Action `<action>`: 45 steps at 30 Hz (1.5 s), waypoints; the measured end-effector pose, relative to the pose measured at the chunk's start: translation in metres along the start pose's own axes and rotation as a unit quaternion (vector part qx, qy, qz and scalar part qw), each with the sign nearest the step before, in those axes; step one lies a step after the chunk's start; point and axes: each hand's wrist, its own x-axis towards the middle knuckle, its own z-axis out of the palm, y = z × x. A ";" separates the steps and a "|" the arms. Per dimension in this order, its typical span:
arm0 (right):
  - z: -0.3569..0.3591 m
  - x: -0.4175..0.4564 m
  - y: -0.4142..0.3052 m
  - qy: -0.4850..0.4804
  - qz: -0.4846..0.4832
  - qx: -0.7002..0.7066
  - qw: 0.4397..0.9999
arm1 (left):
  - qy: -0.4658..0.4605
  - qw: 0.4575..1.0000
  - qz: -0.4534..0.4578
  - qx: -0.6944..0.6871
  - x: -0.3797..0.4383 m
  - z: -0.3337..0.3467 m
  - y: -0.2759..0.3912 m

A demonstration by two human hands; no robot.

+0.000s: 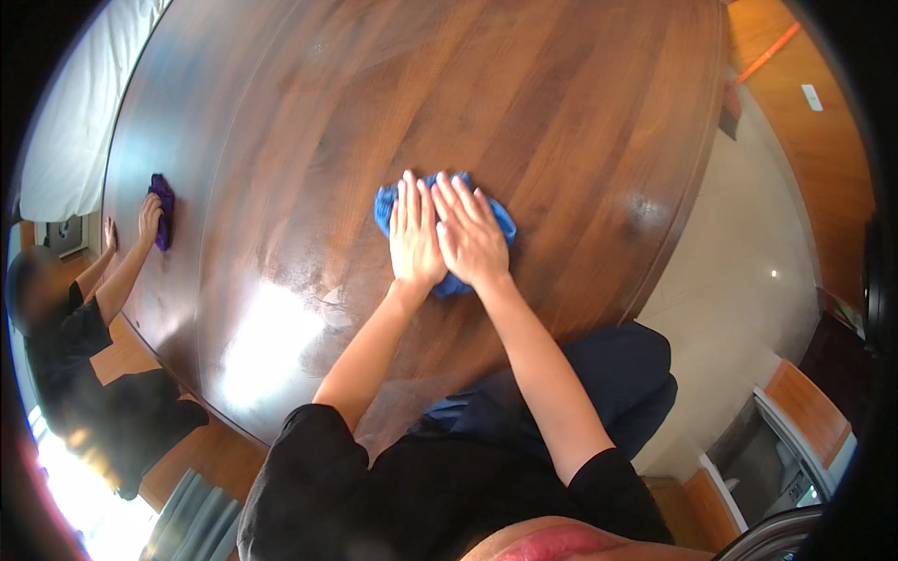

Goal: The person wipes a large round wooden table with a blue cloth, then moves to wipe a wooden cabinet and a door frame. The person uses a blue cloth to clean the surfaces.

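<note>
A blue cloth [452, 284] lies bunched on a large, glossy dark-brown wooden surface [533, 126]. Both my palms rest flat on this cloth, side by side, with the thumbs close together. My left hand [415, 235] covers its left part, fingers pointing away from me. Over the right part lies my right hand [471, 231], its fingers slightly spread. Cloth shows beyond the fingertips, at both sides and below the hands. Neither hand is curled around it; they press it from above.
At the left, another person [84, 365] in dark clothes leans over the surface, one hand on a purple cloth [163, 214]. White fabric [70, 126] hangs at the upper left. A grey-blue curtain [193, 522] is at the lower left. Pale floor [744, 231] shows beyond the right edge.
</note>
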 end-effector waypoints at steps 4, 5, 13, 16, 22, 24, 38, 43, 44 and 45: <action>0.007 0.066 0.032 0.059 0.015 -0.026 0.998 | 0.032 0.998 0.041 0.034 0.084 0.003 -0.013; 0.006 0.082 0.037 0.067 0.010 -0.022 0.997 | 0.041 0.997 0.047 0.048 0.101 0.002 -0.017; 0.014 0.180 0.080 0.141 -0.009 -0.030 0.989 | 0.108 0.990 0.068 0.063 0.205 0.003 -0.033; 0.018 0.220 0.101 0.168 -0.027 -0.033 0.985 | 0.137 0.984 0.084 0.071 0.248 0.006 -0.039; 0.016 0.276 0.127 0.188 -0.017 -0.033 0.981 | 0.158 0.977 0.102 0.102 0.313 0.007 -0.050; 0.015 0.285 0.136 0.179 -0.026 -0.026 0.983 | 0.172 0.975 0.096 0.105 0.321 0.011 -0.047; 0.004 0.114 0.112 0.085 0.052 -0.001 0.995 | 0.104 0.989 0.100 0.031 0.208 0.047 -0.003; 0.019 0.048 0.080 0.078 0.098 0.023 0.992 | 0.057 0.992 0.112 0.027 0.144 0.043 0.005; 0.024 0.031 0.075 0.070 0.097 0.021 0.993 | 0.060 0.992 0.111 0.024 0.126 0.048 0.003; 0.024 0.014 0.068 0.061 0.097 0.018 0.993 | 0.043 0.993 0.108 0.027 0.106 0.049 0.004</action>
